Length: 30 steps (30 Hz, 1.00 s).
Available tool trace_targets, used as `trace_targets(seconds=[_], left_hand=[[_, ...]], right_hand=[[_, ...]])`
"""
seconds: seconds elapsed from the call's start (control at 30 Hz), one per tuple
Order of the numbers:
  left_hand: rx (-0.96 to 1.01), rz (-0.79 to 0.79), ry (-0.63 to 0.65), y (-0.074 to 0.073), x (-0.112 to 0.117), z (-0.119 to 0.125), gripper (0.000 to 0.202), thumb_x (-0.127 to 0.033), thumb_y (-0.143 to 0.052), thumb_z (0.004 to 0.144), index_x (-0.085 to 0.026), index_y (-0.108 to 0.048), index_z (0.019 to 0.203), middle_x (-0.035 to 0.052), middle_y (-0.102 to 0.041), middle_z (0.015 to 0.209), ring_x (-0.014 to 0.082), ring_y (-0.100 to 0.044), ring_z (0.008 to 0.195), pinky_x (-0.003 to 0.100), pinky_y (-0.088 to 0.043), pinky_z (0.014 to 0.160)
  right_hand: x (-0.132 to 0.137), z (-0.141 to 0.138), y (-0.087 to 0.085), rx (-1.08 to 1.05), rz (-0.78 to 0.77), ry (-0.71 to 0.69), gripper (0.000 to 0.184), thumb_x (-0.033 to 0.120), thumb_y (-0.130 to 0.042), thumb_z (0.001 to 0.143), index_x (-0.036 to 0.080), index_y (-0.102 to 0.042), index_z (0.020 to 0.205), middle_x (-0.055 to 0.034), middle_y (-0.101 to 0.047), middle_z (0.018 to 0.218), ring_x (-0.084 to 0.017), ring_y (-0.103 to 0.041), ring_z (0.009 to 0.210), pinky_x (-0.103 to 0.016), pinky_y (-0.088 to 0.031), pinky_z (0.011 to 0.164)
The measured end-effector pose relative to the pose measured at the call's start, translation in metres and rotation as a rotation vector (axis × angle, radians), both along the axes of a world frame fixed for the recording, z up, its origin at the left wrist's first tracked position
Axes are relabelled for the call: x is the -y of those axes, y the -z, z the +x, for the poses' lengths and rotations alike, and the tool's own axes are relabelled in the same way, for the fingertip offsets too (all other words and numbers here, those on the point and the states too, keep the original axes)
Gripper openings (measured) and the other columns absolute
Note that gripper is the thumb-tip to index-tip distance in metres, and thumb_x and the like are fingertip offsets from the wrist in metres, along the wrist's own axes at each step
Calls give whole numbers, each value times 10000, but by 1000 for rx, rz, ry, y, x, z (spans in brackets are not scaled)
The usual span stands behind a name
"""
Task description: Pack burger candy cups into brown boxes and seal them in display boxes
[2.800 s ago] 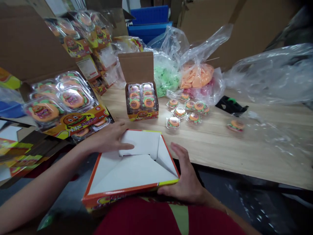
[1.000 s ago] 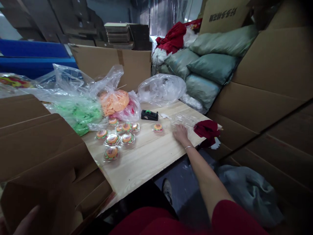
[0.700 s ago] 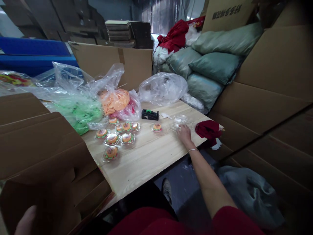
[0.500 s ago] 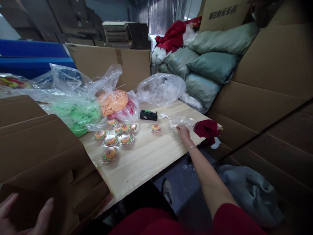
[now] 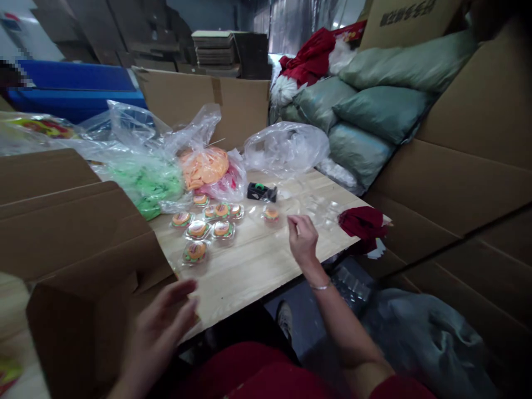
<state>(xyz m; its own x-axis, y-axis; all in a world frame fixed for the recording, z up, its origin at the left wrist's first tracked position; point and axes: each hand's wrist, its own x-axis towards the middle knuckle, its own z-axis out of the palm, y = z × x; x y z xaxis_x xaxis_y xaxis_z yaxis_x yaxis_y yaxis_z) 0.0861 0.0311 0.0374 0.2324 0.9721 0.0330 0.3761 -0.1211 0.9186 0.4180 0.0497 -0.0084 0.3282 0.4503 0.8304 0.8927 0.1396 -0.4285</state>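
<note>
Pinching clear plastic (image 5: 322,209) above tabletop (image 5: 249,266) with right hand (image 5: 303,239) fingers (image 5: 293,222) closed; holding left hand (image 5: 160,327) open beside cardboard box (image 5: 83,310); needing gentle lift.

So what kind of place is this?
Probably a packing workshop or storeroom: big cardboard cartons stand all around, stuffed sacks are piled behind, and little burger sweet packs lie on the wooden table.

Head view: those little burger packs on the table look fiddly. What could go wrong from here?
The right hand seems to pinch a clear plastic piece. It could slip, or sweep the lone burger pack beside it. The red cloth hangs over the corner of the table and might drop. The left hand, open by the cardboard box, could nudge it.
</note>
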Motion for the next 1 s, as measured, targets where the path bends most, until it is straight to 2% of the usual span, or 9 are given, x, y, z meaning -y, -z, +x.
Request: trace_targets(seconds=[0.1,0.17,0.23,0.33,0.43,0.5,0.67,0.77,1.0], left_hand=[[429,-188,54,9,1,52,711,-437,-802,662,-255,-520,1289,104,-673,1241,239,-674,1063,343,-556,887],[625,-226,-36,2,-7,60,656,-350,-787,662,-240,-526,1253,71,-710,1099,184,-698,894,271,-559,746],[654,-279,-56,-12,-21,38,580,-262,-778,634,-217,-563,1171,32,-725,906,139,-664,672,223,-519,593],[579,-397,-11,-33,-37,-25,509,-195,-775,580,-183,-599,1057,18,-710,727,117,-590,500,209,-478,487],[552,-455,-18,-38,-43,-71,441,-179,-766,597,-175,-609,1009,16,-695,685,100,-539,437,185,-428,414],[533,-504,0,-35,-42,-81,415,-179,-769,622,-171,-612,1006,22,-689,687,101,-542,449,181,-428,407],[526,-556,-88,-33,-41,-85,432,-167,-779,652,-162,-600,1046,28,-683,683,104,-586,518,154,-458,444],[571,-466,-126,-44,-43,-101,474,-170,-768,662,-155,-591,1102,24,-682,668,86,-554,466,129,-417,401],[556,-476,-96,-50,-39,-128,393,-187,-760,667,-164,-599,1025,13,-673,626,56,-441,332,121,-305,307]], right_hand=[[19,-93,-24,-25,50,-277,210,156,-492,979,223,-672,1063,-64,-685,913,-201,-645,892,-352,-555,806],[34,-124,-38,-7,3,-498,269,128,-494,964,242,-649,1151,-64,-691,940,-199,-654,886,-341,-575,764],[43,-118,-48,23,-4,-590,357,103,-504,941,270,-625,1232,-64,-695,971,-207,-664,899,-352,-588,766],[35,-69,-51,107,19,-486,538,48,-467,906,305,-563,1369,-81,-675,1141,-246,-651,1069,-443,-566,926],[16,-37,-43,289,-37,-500,711,25,-449,899,302,-339,1544,-109,-512,1448,-280,-515,1324,-508,-481,1072],[9,-43,-39,417,-11,-561,761,39,-513,905,311,-257,1568,-109,-445,1516,-282,-436,1399,-536,-422,1122],[17,-90,-53,766,-54,-909,478,71,-547,952,323,-542,1358,-20,-693,1228,-199,-553,1292,-478,-410,1139],[18,-103,-59,828,-77,-974,378,80,-514,977,263,-587,1299,-33,-716,1180,-179,-592,1236,-424,-452,1103],[-1,-111,-44,406,-8,-919,552,47,-509,937,349,-500,1399,-43,-620,1344,-211,-540,1306,-452,-447,1108]])
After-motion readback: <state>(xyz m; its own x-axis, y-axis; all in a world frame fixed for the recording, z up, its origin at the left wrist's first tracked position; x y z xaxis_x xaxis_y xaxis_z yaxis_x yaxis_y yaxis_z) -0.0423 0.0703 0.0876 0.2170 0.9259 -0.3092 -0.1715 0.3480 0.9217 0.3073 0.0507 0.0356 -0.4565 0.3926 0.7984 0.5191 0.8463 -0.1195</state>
